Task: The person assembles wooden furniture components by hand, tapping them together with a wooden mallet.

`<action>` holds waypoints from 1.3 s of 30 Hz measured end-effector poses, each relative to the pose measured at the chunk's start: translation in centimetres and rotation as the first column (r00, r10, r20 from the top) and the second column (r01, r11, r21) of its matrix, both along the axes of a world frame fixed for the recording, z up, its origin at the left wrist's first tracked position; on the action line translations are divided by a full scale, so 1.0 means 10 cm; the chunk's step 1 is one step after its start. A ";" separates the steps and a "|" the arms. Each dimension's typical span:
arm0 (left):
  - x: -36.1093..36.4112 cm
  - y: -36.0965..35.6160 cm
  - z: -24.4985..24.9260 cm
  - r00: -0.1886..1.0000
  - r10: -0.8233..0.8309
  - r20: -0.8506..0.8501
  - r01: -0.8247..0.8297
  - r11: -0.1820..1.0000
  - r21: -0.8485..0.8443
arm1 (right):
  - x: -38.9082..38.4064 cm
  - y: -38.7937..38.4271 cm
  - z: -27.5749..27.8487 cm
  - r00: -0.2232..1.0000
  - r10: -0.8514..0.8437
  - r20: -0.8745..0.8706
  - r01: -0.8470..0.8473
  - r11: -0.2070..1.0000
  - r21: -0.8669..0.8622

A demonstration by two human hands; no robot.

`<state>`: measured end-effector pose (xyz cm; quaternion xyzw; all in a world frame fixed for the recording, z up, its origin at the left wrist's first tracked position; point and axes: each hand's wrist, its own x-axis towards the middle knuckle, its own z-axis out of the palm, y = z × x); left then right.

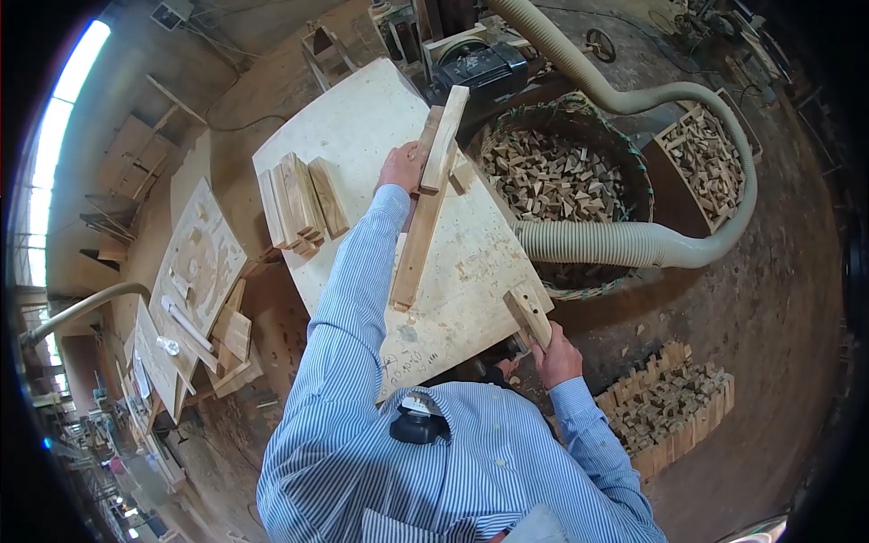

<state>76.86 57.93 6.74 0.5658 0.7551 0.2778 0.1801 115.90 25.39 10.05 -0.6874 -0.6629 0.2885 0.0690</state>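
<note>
My left hand [402, 168] is closed on a long wooden strip [422, 237] that lies on the pale work board [471, 312]. A lighter wooden piece [445, 138] lies against the strip, just right of the fingers. At the board's near right corner, my right hand [557, 358] is closed round the end of a short wooden block [528, 314] with small dark holes. Left of my left hand, a stack of wooden pieces [300, 203] rests on the board.
A ribbed hose [625, 244] curves round a basket of offcuts [557, 176] on the right. Behind the board stands a motor [480, 68]. More offcuts sit in a crate [709, 167] and a wood-edged pile [665, 403]. Another board [204, 262] stands left.
</note>
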 end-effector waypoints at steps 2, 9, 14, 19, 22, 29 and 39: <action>-0.11 0.15 -0.02 1.000 -0.013 -0.010 0.013 1.000 0.023 | -0.08 0.11 -0.02 1.000 0.001 0.011 -0.001 1.000 0.018; -0.44 0.59 0.05 1.000 -0.002 0.004 0.002 1.000 -0.009 | -0.44 0.53 0.03 0.998 0.015 0.058 -0.017 0.999 0.047; -0.57 0.79 0.16 0.996 0.004 0.094 0.001 0.998 -0.057 | -0.62 0.74 -0.03 0.996 0.003 0.093 -0.010 0.997 0.076; -0.66 0.93 0.22 0.997 -0.008 0.082 0.011 0.999 -0.038 | -0.75 0.91 0.02 0.996 -0.013 0.093 0.006 0.997 0.080; -0.70 1.03 0.21 0.998 0.001 0.068 0.000 1.000 -0.025 | -0.82 0.98 0.04 0.998 -0.021 0.063 0.013 0.993 0.120; -0.82 1.14 -0.04 0.985 -0.090 0.148 0.096 0.995 -0.029 | -0.78 0.88 0.02 0.999 -0.025 0.035 0.017 0.981 0.193; -0.64 0.74 -0.16 0.991 -0.125 0.047 0.124 0.992 0.015 | -0.53 0.44 0.14 0.996 -0.068 0.051 0.063 0.994 0.094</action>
